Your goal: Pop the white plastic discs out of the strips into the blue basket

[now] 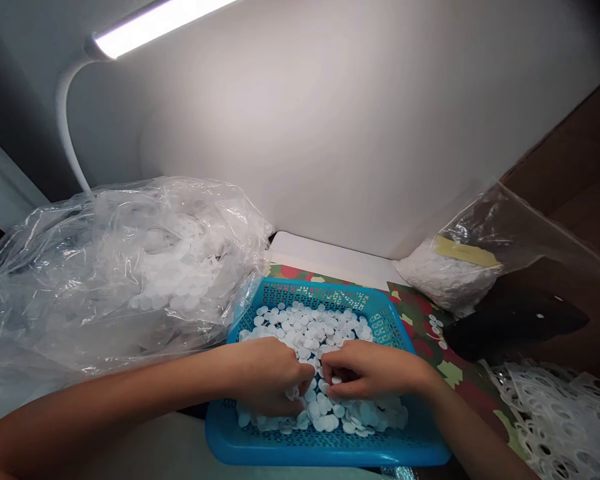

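Observation:
A blue plastic basket point(325, 457) with perforated sides holds many small, round white discs point(310, 333). My left hand point(267, 377) reaches in from the left, its fingers curled and pointing down, with some white discs showing between thumb and fingers. Opposite it, my right hand point(375, 370) comes in from the right with bent fingers; a white disc point(336, 380) sits between its thumb and forefinger. The two hands are close together but apart, just over the pile. The lower fingers of both are partly hidden.
A large clear plastic bag point(130, 280) with more white discs stands left. At right are a tied-off bag point(445, 273) with a yellow label and a heap of punched white sheet scraps point(570, 420). A lamp point(160, 27) hangs above. Loose discs point(436, 325) lie on the patterned mat point(420, 313).

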`<control>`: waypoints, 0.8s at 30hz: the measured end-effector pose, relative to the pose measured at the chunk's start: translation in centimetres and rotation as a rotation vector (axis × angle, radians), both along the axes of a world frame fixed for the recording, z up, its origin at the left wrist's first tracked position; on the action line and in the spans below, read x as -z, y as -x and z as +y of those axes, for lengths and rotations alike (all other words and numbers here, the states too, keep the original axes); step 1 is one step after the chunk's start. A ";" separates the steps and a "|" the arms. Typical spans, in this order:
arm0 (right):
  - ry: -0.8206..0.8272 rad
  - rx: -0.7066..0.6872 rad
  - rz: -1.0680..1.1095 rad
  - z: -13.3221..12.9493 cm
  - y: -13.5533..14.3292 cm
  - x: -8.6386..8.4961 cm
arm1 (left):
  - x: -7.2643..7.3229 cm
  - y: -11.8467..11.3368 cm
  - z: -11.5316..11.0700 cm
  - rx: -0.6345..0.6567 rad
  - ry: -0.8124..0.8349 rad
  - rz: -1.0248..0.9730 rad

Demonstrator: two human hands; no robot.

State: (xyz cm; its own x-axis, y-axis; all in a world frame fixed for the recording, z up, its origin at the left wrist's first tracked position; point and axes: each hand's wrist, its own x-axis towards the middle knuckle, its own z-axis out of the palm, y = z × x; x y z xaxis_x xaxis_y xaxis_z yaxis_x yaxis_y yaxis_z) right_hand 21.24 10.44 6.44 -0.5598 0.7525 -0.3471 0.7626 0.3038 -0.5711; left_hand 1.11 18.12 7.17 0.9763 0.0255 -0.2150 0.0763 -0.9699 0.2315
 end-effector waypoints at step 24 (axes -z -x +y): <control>0.001 0.000 -0.006 0.0 0.0 -0.1 | 0.1 -0.1 0.1 0.004 -0.003 -0.003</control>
State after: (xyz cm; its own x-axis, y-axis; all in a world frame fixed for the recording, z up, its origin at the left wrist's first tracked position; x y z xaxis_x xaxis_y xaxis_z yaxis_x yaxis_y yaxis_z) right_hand 21.21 10.41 6.58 -0.5576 0.7523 -0.3509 0.7658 0.3030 -0.5672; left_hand 1.17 18.19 7.09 0.9770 0.0217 -0.2122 0.0713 -0.9708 0.2290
